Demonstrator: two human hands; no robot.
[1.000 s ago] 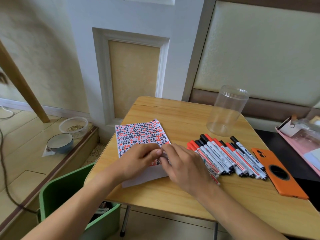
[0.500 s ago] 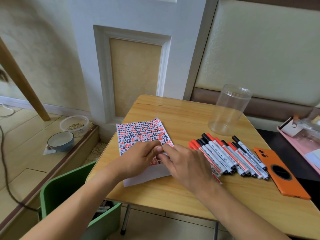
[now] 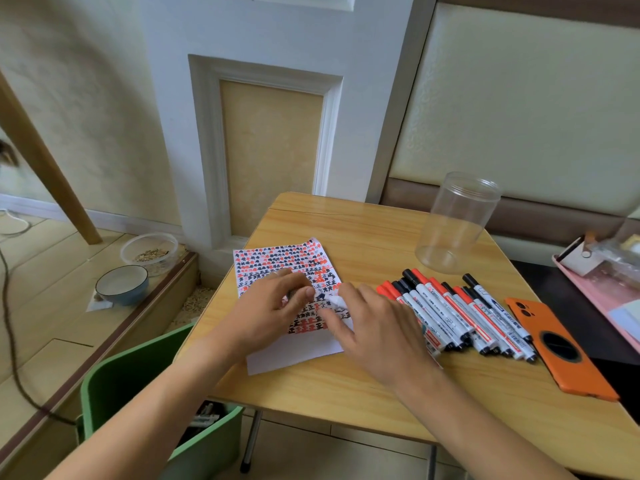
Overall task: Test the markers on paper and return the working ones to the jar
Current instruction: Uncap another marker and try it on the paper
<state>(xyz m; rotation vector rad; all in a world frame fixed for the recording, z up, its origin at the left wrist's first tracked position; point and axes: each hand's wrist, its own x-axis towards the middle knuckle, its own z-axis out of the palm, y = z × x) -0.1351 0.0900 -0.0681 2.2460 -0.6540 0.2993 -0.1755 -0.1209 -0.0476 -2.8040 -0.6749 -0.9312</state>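
Left hand (image 3: 273, 306) and right hand (image 3: 377, 327) pinch a marker (image 3: 334, 301) over the paper (image 3: 291, 351) at frame centre; light, stiff, slick barrel, best gripped mid-barrel while the cap pulls off

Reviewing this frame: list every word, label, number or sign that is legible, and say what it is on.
"正": handwritten repeatedly in red and black on the paper, clearest in its lower rows.
Printed labels and barcodes on the markers: too small and blurred to read.
Orange phone case: no text visible.
Clear jar: no label visible.
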